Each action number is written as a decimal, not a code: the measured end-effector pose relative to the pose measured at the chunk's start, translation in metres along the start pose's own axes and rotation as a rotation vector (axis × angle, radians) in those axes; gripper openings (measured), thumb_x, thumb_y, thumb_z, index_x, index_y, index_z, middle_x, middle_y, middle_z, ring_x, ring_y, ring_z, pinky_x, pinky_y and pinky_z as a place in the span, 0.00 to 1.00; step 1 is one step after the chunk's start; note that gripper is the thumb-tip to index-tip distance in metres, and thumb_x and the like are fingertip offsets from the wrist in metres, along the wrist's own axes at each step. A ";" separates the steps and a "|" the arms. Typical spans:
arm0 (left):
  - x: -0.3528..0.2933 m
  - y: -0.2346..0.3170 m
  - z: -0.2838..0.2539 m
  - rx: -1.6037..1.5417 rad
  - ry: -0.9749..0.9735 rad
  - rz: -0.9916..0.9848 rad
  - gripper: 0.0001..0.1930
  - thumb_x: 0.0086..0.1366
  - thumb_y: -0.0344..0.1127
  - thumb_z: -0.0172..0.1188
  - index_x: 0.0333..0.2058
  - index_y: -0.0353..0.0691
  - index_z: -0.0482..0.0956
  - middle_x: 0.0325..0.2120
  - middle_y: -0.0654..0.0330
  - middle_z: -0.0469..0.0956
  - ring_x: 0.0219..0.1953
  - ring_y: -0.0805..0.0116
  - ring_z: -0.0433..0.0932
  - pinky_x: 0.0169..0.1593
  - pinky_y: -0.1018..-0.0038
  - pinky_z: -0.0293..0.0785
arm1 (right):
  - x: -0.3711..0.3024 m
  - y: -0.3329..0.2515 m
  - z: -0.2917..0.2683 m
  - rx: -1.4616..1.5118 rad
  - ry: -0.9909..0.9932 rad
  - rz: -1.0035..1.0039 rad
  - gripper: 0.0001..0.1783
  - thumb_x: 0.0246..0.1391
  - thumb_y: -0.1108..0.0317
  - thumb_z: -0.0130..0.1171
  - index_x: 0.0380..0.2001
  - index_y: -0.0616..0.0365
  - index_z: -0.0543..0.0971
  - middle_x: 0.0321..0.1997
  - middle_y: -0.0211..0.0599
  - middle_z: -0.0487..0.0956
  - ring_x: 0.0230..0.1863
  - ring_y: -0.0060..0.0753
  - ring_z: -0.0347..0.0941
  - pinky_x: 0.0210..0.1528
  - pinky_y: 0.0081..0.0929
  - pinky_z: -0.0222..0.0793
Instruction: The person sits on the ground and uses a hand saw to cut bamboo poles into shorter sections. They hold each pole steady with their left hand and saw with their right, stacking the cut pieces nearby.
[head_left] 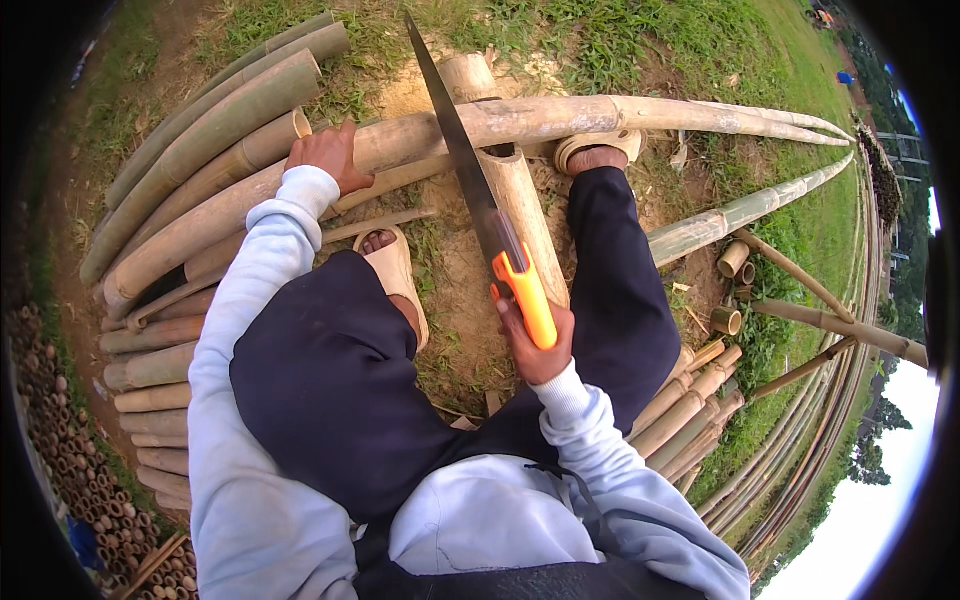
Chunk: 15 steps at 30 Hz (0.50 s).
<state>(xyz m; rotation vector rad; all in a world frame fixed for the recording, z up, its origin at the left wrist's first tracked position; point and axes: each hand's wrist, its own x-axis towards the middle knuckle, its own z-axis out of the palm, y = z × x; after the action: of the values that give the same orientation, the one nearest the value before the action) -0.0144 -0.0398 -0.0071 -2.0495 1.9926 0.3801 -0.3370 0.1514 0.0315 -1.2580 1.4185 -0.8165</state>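
Observation:
A handsaw [462, 150] with a dark blade and an orange handle is in my right hand [541, 338], whose fingers wrap round the grip. Its blade lies across a long bamboo pole [545, 118] that runs from left to right in front of me. On the same pole, left of the blade, rests my left hand [332, 160], fingers curled over the top. Below the pole a shorter bamboo piece [525, 215] points toward me and bears it. Whether the teeth have cut into the pole cannot be made out.
Several cut bamboo lengths [215, 140] are stacked at the left, and more [690, 410] lie by my right leg. Heaps of short bamboo rings [85, 480] cover the lower left. A bamboo frame [835, 315] stands at the right. My sandalled feet flank the shorter bamboo piece.

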 end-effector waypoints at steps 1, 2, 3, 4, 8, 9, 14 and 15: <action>0.003 0.005 -0.007 0.016 -0.006 0.005 0.41 0.52 0.58 0.72 0.59 0.39 0.73 0.45 0.45 0.85 0.49 0.45 0.85 0.56 0.53 0.80 | 0.043 0.000 0.018 0.038 0.036 -0.104 0.10 0.63 0.70 0.67 0.40 0.68 0.83 0.23 0.34 0.79 0.24 0.22 0.71 0.29 0.28 0.69; 0.003 0.008 -0.009 0.028 -0.022 0.003 0.41 0.52 0.58 0.72 0.59 0.39 0.73 0.45 0.45 0.85 0.49 0.45 0.85 0.56 0.53 0.80 | 0.072 -0.010 0.030 -0.007 0.056 -0.211 0.10 0.63 0.69 0.67 0.34 0.68 0.81 0.20 0.37 0.77 0.22 0.25 0.69 0.29 0.30 0.68; 0.003 0.007 -0.009 0.024 -0.019 0.006 0.41 0.51 0.58 0.72 0.59 0.39 0.73 0.45 0.45 0.85 0.49 0.45 0.85 0.56 0.53 0.80 | 0.079 -0.022 0.038 0.006 0.042 -0.264 0.12 0.63 0.69 0.68 0.31 0.67 0.79 0.19 0.39 0.75 0.21 0.27 0.68 0.28 0.32 0.67; 0.006 0.002 -0.008 0.021 -0.014 0.011 0.41 0.51 0.58 0.72 0.59 0.40 0.73 0.45 0.46 0.85 0.49 0.45 0.85 0.56 0.53 0.80 | 0.076 -0.018 0.042 0.005 0.054 -0.278 0.13 0.63 0.68 0.68 0.30 0.67 0.78 0.18 0.39 0.74 0.21 0.27 0.67 0.28 0.32 0.67; 0.002 -0.011 0.002 -0.004 0.061 0.009 0.40 0.49 0.58 0.73 0.57 0.40 0.75 0.45 0.45 0.85 0.49 0.43 0.85 0.55 0.51 0.80 | -0.011 -0.001 0.015 -0.051 0.036 -0.144 0.09 0.61 0.70 0.69 0.39 0.66 0.83 0.23 0.43 0.79 0.24 0.27 0.75 0.31 0.30 0.72; 0.000 -0.012 0.007 -0.006 0.051 -0.004 0.40 0.49 0.58 0.73 0.57 0.40 0.75 0.45 0.45 0.85 0.49 0.43 0.85 0.55 0.51 0.80 | -0.052 0.010 -0.003 -0.123 0.006 -0.120 0.13 0.61 0.74 0.68 0.48 0.65 0.84 0.24 0.42 0.80 0.26 0.27 0.78 0.33 0.27 0.73; -0.001 -0.004 0.005 -0.046 0.014 -0.011 0.41 0.48 0.57 0.74 0.57 0.40 0.75 0.43 0.43 0.86 0.48 0.43 0.85 0.55 0.51 0.79 | -0.090 0.009 -0.022 -0.127 0.018 -0.093 0.13 0.61 0.76 0.65 0.49 0.66 0.83 0.27 0.39 0.83 0.27 0.26 0.80 0.34 0.25 0.74; 0.001 -0.004 0.003 -0.042 0.015 -0.011 0.41 0.48 0.57 0.74 0.57 0.40 0.74 0.43 0.43 0.86 0.48 0.43 0.85 0.55 0.51 0.79 | -0.053 0.008 -0.010 -0.083 0.035 -0.134 0.11 0.61 0.76 0.66 0.46 0.67 0.84 0.27 0.38 0.82 0.27 0.25 0.78 0.33 0.26 0.73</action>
<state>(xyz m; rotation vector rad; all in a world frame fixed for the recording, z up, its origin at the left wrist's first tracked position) -0.0101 -0.0392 -0.0097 -2.0932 1.9972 0.4091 -0.3524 0.2026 0.0393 -1.4201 1.4199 -0.8808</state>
